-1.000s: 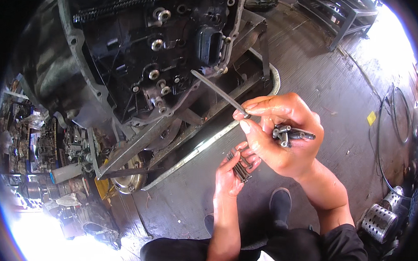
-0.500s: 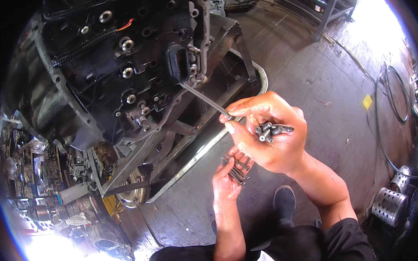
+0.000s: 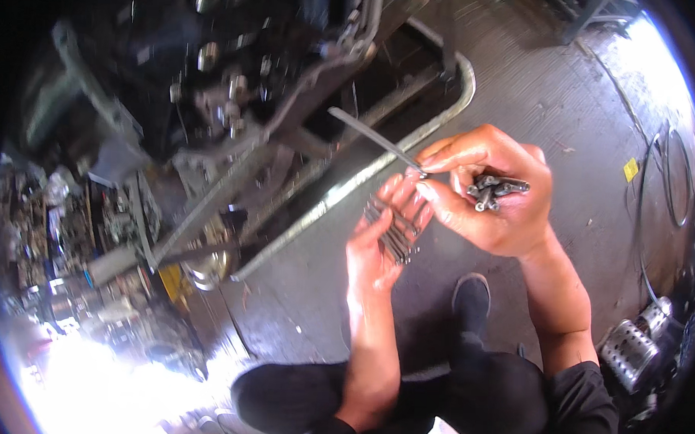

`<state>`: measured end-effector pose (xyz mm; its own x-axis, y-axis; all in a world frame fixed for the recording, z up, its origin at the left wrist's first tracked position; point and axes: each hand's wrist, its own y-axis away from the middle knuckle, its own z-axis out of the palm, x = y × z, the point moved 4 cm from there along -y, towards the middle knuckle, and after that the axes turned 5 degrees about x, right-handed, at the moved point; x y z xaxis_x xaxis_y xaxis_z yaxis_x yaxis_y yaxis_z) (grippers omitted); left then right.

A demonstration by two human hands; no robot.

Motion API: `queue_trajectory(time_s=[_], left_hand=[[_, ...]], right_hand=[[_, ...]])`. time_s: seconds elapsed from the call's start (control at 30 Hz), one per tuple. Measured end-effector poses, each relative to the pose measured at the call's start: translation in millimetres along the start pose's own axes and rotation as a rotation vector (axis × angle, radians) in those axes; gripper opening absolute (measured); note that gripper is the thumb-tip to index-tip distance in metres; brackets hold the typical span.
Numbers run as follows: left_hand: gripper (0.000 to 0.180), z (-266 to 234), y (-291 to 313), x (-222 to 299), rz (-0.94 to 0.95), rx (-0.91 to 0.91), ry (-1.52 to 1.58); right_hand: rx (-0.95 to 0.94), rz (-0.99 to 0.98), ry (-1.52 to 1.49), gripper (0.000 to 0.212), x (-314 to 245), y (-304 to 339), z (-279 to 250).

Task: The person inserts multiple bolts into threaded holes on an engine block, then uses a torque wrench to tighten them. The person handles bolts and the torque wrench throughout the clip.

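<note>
My right hand [image 3: 490,191] pinches one long thin bolt [image 3: 373,137] between thumb and fingertips, its far end pointing up-left toward the metal frame. Several more bolts [image 3: 492,190] are tucked in the curled fingers of that same hand, ends showing. Just below and left, my left hand [image 3: 381,245] is palm up, with its thumb laid across a bundle of long bolts [image 3: 393,238]. The open transmission [image 3: 214,82], dark and blurred, stands beyond both hands at the upper left; neither hand touches it.
A metal frame with a pale curved rim [image 3: 364,175] carries the transmission. Dirty parts [image 3: 48,229] are piled on the left. Perforated metal cylinders [image 3: 630,353] and a looped black cable [image 3: 674,179] lie on the right. My shoe [image 3: 471,302] is on the floor below.
The view has shifted, and the transmission now sits higher in it. The pinched bolt's tip has come away from the transmission's edge. My hands are closer together.
</note>
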<state>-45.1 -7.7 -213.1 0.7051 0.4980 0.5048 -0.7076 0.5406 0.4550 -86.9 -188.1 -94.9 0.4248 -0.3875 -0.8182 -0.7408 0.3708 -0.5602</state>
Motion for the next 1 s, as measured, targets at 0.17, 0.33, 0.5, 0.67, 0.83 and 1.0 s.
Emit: queue_trajectory(time_s=[0.17,0.33,0.5,0.67,0.83,1.0], left_hand=[[0.060,0,2,10,-0.011,-0.197,0.103],[0.063,3,1,7,-0.036,-0.252,0.151],[0.067,-2,-5,4,-0.070,-0.263,0.170],[0.083,-7,-8,1,-0.141,-0.268,0.265],[0.091,-10,-11,2,-0.130,-0.233,0.305],[0.094,-9,-11,4,-0.122,-0.233,0.332]], right_hand=[[-0.377,0.152,0.007,0.019,18,32,8],[-0.572,0.203,0.160,0.019,30,51,18],[-0.640,0.158,0.248,0.023,35,57,26],[-0.662,0.146,0.325,0.025,35,59,32],[-0.620,0.053,0.275,0.038,35,61,33],[-0.663,-0.050,0.353,0.044,35,73,35]])
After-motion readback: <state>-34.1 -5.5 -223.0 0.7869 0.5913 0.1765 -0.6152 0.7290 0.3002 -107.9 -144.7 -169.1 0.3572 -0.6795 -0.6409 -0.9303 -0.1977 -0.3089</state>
